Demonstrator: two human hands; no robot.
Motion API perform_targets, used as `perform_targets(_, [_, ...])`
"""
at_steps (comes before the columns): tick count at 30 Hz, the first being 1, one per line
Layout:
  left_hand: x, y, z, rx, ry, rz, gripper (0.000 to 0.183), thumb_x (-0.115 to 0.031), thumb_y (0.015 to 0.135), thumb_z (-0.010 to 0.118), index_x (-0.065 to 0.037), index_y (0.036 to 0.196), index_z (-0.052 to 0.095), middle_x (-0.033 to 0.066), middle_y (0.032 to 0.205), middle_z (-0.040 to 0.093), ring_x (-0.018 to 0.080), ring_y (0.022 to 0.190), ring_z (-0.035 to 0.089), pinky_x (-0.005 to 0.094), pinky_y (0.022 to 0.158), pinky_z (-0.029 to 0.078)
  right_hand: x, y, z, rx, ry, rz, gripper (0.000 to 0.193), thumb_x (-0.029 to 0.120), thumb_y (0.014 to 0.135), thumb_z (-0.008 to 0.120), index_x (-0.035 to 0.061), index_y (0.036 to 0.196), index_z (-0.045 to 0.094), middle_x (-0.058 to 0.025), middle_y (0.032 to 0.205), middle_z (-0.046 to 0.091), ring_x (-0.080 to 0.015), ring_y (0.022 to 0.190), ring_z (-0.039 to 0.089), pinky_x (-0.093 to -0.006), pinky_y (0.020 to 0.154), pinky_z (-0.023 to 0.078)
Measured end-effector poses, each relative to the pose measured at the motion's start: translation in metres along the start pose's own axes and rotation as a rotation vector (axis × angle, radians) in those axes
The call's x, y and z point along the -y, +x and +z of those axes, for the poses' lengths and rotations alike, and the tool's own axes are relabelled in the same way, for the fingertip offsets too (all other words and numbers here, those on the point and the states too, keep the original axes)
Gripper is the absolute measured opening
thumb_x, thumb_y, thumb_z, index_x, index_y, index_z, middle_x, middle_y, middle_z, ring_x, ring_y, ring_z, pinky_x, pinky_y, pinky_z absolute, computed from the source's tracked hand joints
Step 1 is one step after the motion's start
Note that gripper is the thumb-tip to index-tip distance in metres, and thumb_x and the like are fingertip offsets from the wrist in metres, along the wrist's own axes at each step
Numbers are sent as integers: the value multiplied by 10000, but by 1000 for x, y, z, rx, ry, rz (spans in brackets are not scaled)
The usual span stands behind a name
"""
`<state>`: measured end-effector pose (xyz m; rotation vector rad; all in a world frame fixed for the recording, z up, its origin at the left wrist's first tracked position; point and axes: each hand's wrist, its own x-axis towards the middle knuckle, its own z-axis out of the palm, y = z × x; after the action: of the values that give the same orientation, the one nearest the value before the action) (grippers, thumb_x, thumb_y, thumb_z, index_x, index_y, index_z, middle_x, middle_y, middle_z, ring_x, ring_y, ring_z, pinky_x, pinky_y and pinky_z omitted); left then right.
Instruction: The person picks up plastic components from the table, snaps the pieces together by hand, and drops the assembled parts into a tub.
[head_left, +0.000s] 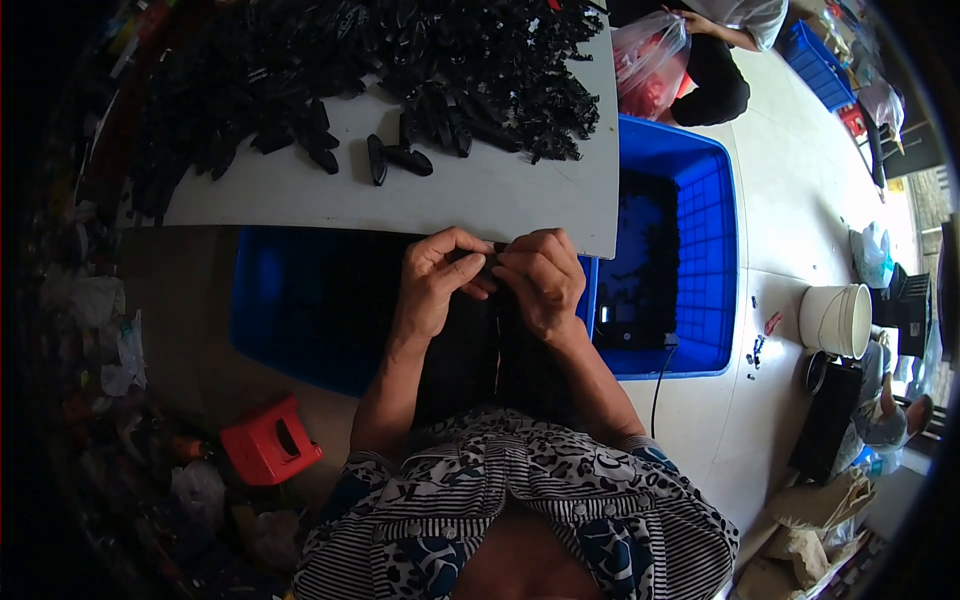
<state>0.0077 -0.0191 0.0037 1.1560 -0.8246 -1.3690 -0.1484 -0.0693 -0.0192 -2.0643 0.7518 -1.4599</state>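
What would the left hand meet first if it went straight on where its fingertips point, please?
Most likely the right hand, just past the dark part between them, though depth is unclear.

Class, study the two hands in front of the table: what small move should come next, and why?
Probably turn the small dark piece slightly: the bare left hand and bare right hand meet at it, and their fingers hide most of it, so a slight turn might show how it sits in the grip.
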Motion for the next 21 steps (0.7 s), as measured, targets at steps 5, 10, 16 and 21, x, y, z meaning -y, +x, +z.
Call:
perform_targets(5, [2,-6,0,-51,91,45,103,-33,844,580,28,915,625,93,838,641,133,617,631,223,536,519,0,-6,0,15,-4,-26,256,-14,610,760,29,836,650,-83,826,610,-234,761,566,-315,662,460])
perform_targets(10, [-2,-21,-3,-146,199,191,44,-1,838,586,18,870,610,72,802,623,98,594,602,206,508,482,14,-6,5,300,239,416,233,68,777,712,-18,967,608,-98,815,599,-197,744,569,-288,653,454])
perform_targets(16, [2,-38,-12,-141,202,261,51,25,851,585,15,900,591,44,813,602,85,625,599,206,553,500,26,-7,12,324,401,660,231,69,760,712,-42,929,601,-93,751,570,-151,645,544,-272,580,442])
perform_targets(21, [4,-49,-33,-124,188,288,62,5,862,583,13,923,583,45,819,601,94,630,606,205,558,502,35,-14,25,361,271,557,231,81,739,726,-30,910,618,-163,788,603,-249,655,600,-323,597,477])
